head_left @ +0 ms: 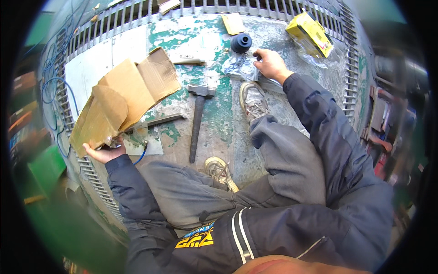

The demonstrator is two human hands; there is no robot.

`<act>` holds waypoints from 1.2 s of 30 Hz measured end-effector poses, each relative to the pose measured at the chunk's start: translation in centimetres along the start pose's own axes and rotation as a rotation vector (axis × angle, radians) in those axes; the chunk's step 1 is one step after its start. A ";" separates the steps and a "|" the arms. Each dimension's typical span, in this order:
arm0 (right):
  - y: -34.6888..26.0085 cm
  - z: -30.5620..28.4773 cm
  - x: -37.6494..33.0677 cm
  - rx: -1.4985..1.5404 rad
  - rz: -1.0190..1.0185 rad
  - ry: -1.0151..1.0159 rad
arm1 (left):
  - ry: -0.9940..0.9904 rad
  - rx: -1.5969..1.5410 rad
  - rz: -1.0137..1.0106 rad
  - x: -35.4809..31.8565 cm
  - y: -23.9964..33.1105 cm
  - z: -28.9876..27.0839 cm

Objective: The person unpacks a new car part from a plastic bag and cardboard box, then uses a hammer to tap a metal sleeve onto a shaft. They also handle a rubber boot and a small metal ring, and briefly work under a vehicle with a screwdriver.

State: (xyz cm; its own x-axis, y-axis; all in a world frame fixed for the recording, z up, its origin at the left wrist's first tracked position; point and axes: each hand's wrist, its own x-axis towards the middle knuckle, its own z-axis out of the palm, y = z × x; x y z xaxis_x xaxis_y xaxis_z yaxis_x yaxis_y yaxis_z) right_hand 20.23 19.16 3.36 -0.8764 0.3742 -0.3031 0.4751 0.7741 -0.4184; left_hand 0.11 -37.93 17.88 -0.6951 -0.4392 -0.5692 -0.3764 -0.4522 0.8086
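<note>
My left hand (106, 152) grips the lower edge of an opened brown cardboard box (107, 107), which is tilted up with its flaps spread. My right hand (272, 65) has its fingers curled at the edge of a clear plastic bag (245, 68). What lies inside the bag is hard to make out. Just beyond the bag stands a black ribbed rubber boot (241, 43). Between my hands a sledgehammer (198, 121) lies on the floor, its metal head pointing away from me. A dark metal pry bar (166, 119) lies between it and the box.
A yellow box (310, 34) in clear plastic lies at the far right. A small yellowish packet (233, 23) is beyond the boot. Metal grating (132, 13) borders the worn green floor. Blue cable (50, 86) runs along the left; my shoes (253, 100) are close to the tools.
</note>
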 end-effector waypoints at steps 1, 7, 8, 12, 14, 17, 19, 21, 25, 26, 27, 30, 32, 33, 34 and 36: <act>-0.1 -0.1 0.2 0.018 0.028 -0.021 | -0.019 -0.008 0.009 0.0 -0.2 0.0; -0.8 -2.0 0.6 0.040 0.145 -0.097 | -0.089 -0.077 -0.003 -0.3 -0.3 0.2; -1.1 -2.8 0.4 0.087 0.204 -0.116 | -0.051 -0.039 0.019 -0.4 -0.3 0.2; -5.3 -8.4 -0.8 0.428 0.182 -0.067 | -0.035 -0.127 0.066 -0.7 -0.1 0.5; -9.5 -12.9 -2.3 0.562 0.048 0.001 | -0.014 -0.214 0.046 -0.7 0.0 0.9; -17.2 -21.0 -6.3 0.721 -0.009 -0.043 | -0.028 -0.390 0.029 -0.8 0.6 1.1; -22.3 -25.9 -10.1 0.713 -0.064 -0.043 | -0.026 -0.437 0.072 -0.8 1.4 0.7; -26.6 -28.1 -13.9 0.699 -0.190 0.012 | 0.003 -0.447 0.222 -1.0 2.5 -0.4; -32.5 -25.3 -18.3 0.626 -0.538 -0.291 | 0.073 -0.523 0.372 -1.6 4.8 -3.9; -33.4 -24.2 -18.1 0.502 -0.639 -0.444 | 0.084 -0.509 0.351 -1.9 5.2 -4.7; -34.5 -22.3 -18.5 0.481 -0.579 -0.544 | 0.102 -0.502 0.339 -2.3 5.4 -5.7; -36.9 -20.1 -17.2 0.453 -0.596 -0.692 | 0.187 -0.495 0.284 -3.7 6.6 -8.6; -38.1 -19.1 -15.8 0.440 -0.659 -0.732 | 0.260 -0.480 0.262 -4.9 7.1 -10.5; -38.7 -18.4 -15.1 0.445 -0.694 -0.739 | 0.269 -0.542 0.231 -5.4 7.8 -11.5; -39.2 -17.6 -14.3 0.452 -0.733 -0.745 | 0.285 -0.553 0.245 -6.0 7.9 -12.2; -39.9 -16.3 -12.7 0.399 -0.737 -0.808 | 0.300 -0.547 0.276 -7.2 8.3 -13.4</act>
State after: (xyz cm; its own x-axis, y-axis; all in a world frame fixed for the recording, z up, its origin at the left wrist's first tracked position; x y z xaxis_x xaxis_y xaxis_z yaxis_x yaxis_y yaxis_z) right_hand 11.19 -8.13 37.84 -0.7139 -0.6455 -0.2714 -0.0119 0.3987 -0.9170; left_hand 10.17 -48.92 26.70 -0.4914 -0.7552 -0.4337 0.2091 -0.5858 0.7830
